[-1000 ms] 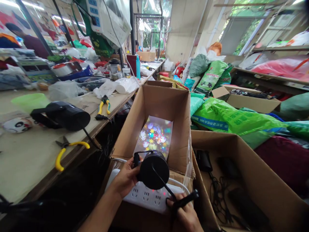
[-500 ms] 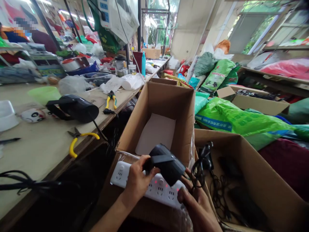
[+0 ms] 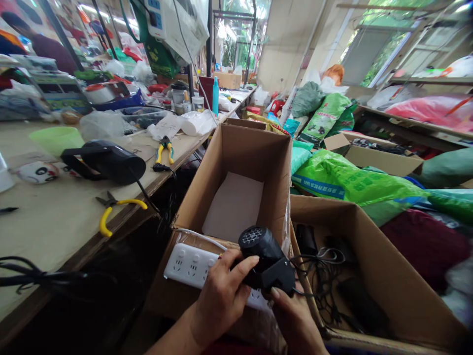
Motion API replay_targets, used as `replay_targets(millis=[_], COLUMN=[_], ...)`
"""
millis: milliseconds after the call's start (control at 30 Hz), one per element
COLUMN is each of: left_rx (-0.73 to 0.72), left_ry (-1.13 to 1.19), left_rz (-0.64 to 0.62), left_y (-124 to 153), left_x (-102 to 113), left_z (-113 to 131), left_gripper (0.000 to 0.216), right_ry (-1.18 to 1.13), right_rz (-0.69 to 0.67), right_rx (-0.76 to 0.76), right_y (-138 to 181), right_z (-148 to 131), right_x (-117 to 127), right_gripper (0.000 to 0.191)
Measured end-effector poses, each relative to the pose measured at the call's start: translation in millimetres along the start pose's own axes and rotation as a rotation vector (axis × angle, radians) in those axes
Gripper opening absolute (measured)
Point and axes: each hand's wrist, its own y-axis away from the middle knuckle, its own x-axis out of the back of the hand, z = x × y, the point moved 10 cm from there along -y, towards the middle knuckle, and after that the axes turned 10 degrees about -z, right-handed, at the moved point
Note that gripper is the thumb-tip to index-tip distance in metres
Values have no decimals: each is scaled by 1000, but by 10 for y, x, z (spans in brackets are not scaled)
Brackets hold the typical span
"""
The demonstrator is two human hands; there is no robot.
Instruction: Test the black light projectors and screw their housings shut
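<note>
A small black projector lamp (image 3: 264, 259) with a perforated round end is held over a white power strip (image 3: 188, 260). My left hand (image 3: 223, 291) wraps round its left side, fingers closed on the body. Beneath it, my right hand (image 3: 291, 315) grips its bracket from the underside. The lamp's black cord (image 3: 320, 261) trails right into a cardboard box (image 3: 391, 276) holding more black lamps and cables. Ahead stands an open cardboard box (image 3: 254, 148) with a white sheet (image 3: 233, 206) on its bottom.
On the workbench (image 3: 51, 222) at left lie another black lamp (image 3: 105, 161), yellow-handled cutters (image 3: 111, 209) and pliers (image 3: 164, 148). Green sacks (image 3: 354, 182) and more boxes fill the right side. A person sits far back left.
The lamp was lit and casting coloured shapes on the white sheet; the pattern is gone now. Both hands turned the lamp and shifted it right, its cord now in the right box.
</note>
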Motion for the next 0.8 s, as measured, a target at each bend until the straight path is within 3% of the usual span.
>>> replay_targets(millis=[167,433,600,700,800], left_rx=[102,148,256,334,395], left_ry=[138,176,311,455,619], left_rz=[49,54,101,69,31], left_y=[27,54,48,45,55], left_x=[1,-15,5,-37,-112], left_z=[-240,-345,-484,-551,-587], left_gripper=[43,42,39,43,61], right_ry=[312,473,406,252,-42], right_rz=[94,161,188,129,36], right_rx=[90,142,105,3,-110], right_y=[21,28,44,17,-21], right_z=[-186,-315,-298,-129,117], right_x=[55,-21,-14,-23,-81], right_gripper=[75,69,67,45,30])
